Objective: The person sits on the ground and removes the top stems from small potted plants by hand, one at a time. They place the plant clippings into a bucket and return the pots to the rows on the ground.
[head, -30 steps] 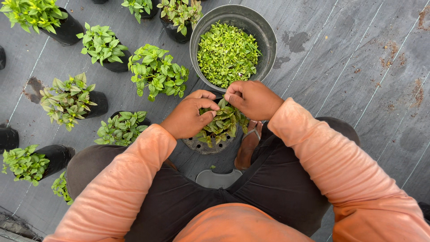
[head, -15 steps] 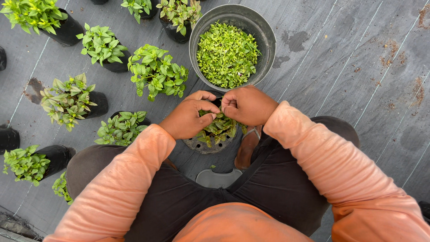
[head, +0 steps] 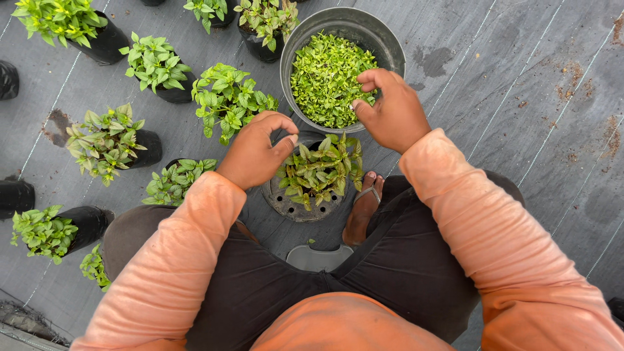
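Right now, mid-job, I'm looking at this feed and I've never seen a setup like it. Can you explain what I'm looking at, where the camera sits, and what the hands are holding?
There is no machine here: a person in orange sleeves works with bare hands. The single camera is worn on the head and looks straight down, so you see their arms, dark trousers and a sandalled foot.

The ground is dark woven ground cover. On it stand several small potted plants in black pots, such as the one at upper left.

Right in front of the person is a potted plant in a black pot with holes. The left hand is at its leaves, fingers pinched together. The right hand hangs over the grey bucket, which is filled with plucked green leaf tips; its fingers are curled, and whether they hold anything is unclear.
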